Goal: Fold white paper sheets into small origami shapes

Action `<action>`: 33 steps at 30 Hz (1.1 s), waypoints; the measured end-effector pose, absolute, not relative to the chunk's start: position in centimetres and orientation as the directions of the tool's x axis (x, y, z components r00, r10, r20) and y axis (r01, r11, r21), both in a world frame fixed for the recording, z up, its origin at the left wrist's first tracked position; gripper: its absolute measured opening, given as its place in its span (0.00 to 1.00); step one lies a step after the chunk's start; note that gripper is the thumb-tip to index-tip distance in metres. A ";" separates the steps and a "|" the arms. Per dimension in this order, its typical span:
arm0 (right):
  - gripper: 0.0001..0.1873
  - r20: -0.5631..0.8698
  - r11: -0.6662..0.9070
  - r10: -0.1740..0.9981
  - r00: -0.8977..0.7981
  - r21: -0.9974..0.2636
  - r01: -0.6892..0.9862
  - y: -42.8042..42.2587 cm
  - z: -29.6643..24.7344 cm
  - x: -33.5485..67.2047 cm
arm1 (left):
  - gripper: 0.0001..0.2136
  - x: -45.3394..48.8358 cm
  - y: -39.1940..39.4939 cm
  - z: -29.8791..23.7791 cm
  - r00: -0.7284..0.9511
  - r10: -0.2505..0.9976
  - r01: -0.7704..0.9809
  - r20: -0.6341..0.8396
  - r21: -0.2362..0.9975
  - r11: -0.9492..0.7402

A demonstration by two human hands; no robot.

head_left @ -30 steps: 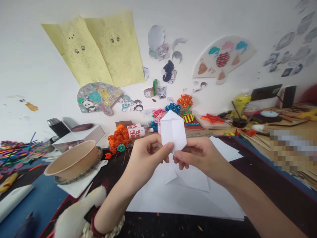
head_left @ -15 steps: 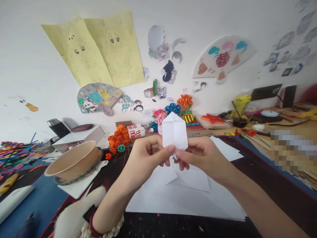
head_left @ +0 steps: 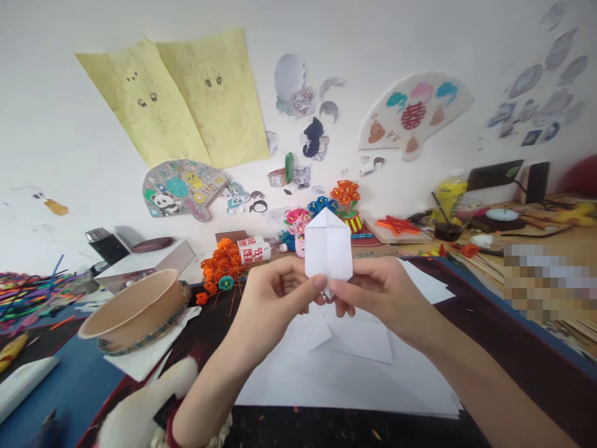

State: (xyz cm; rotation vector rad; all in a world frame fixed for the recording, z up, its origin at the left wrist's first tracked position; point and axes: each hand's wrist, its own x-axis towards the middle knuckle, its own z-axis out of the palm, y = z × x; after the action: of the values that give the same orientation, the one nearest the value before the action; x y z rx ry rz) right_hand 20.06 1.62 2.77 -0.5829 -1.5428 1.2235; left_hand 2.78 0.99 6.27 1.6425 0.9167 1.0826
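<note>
A small folded white paper (head_left: 328, 245) with a pointed top stands upright in the air over the desk. My left hand (head_left: 273, 298) pinches its lower left corner between thumb and fingers. My right hand (head_left: 379, 292) pinches its lower right corner, and the two thumbs nearly meet under the fold. Below both hands lie several flat white sheets (head_left: 345, 367) on the dark desk mat.
A brown paper bowl (head_left: 135, 308) sits on a plate at left, with orange craft flowers (head_left: 222, 261) and glue tubes (head_left: 255, 251) behind. Coloured sticks (head_left: 28, 295) pile at far left. A yellow bottle (head_left: 448, 194) and dark cup (head_left: 446, 229) stand at right. A plush cuff (head_left: 140, 410) lies near my left wrist.
The folded paper has turned slightly more upright and both hands have drawn a little closer together at its base. The view has shifted a little to the left.
</note>
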 end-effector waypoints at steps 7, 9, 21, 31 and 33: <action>0.11 0.419 0.373 0.834 -0.358 -0.907 -0.193 1.7 2.8 20.2 | 0.08 2.5 1.2 6.3 0.361 0.907 0.036 0.218 0.968 -0.247; 0.11 0.417 0.372 0.837 -0.356 -0.909 -0.191 1.7 2.7 20.2 | 0.08 2.4 1.3 6.3 0.372 0.904 0.040 0.212 0.969 -0.243; 0.11 0.412 0.371 0.854 -0.318 -0.910 -0.186 1.5 2.6 20.0 | 0.07 2.1 1.4 6.3 0.384 0.903 0.086 0.193 0.966 -0.243; 0.12 0.401 0.361 0.869 -0.289 -0.914 -0.182 1.4 2.6 19.7 | 0.07 2.3 1.1 6.6 0.371 0.904 0.070 0.212 0.964 -0.255; 0.13 0.400 0.363 0.874 -0.277 -0.915 -0.175 1.4 2.6 19.6 | 0.07 2.4 1.0 6.6 0.364 0.906 0.061 0.217 0.965 -0.256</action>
State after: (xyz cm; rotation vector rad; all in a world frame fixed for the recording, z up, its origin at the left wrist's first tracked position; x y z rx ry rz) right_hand 19.60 1.42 2.57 -0.6609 -1.5012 1.1715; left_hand 2.42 1.02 6.62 1.6154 0.8826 1.0473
